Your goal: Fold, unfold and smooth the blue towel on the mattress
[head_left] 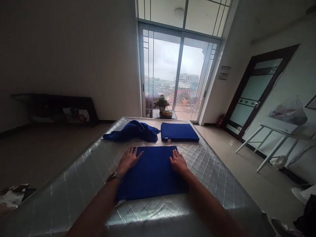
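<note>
A blue cloth (153, 174) lies flat as a folded rectangle on the silvery quilted table cover (212, 184). My left hand (129, 159) rests palm down at its upper left edge, fingers stretched out and thumb apart. On the upper right edge lies my right hand (178, 161), flat with its fingers extended. A small white tag (120, 202) sticks out at the cloth's lower left corner. Beyond my hands sit a neatly folded blue stack (180, 131) on the right and a crumpled blue cloth (133, 131) on the left.
Past the far edge stands a small dark table (154, 114) with a potted plant (161, 102), before a sliding glass door (160, 65). At right, a white stool (274, 129) carries a plastic bag (290, 110). A dark low frame (61, 108) stands by the left wall.
</note>
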{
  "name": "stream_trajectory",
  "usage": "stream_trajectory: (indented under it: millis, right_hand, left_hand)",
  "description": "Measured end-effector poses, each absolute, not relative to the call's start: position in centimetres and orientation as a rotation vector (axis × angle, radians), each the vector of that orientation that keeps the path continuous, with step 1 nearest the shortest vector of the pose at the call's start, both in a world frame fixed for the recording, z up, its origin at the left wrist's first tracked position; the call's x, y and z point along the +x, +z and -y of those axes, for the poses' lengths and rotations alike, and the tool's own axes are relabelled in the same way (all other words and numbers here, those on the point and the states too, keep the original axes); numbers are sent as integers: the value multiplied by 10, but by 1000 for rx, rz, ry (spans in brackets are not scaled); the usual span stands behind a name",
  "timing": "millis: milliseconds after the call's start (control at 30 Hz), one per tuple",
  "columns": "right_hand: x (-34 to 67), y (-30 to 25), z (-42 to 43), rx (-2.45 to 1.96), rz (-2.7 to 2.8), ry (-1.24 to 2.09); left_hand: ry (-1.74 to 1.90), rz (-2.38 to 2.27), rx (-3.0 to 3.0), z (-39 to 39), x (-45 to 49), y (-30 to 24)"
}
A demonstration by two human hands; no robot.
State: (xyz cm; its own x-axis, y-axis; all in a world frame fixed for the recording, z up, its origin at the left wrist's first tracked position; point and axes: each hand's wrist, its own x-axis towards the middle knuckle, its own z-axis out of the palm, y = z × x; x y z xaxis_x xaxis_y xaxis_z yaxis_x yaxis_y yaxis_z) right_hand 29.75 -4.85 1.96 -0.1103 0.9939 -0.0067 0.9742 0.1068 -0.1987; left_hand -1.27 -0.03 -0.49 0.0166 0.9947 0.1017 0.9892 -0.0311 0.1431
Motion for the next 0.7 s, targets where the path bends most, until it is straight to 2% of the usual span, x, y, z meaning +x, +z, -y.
stream_trajectory:
  millis: [300, 567, 700]
  right_hand:
    - [297, 14, 51, -1989, 2166, 266]
    - [302, 11, 51, -1996, 2257, 224]
    - [305, 9, 51, -1978, 2299, 202]
  left_hand:
    - [212, -2274, 2327, -2, 3, 2]
    - [374, -1546, 2587, 36, 165, 17]
    - [389, -1517, 2528, 47, 186, 8]
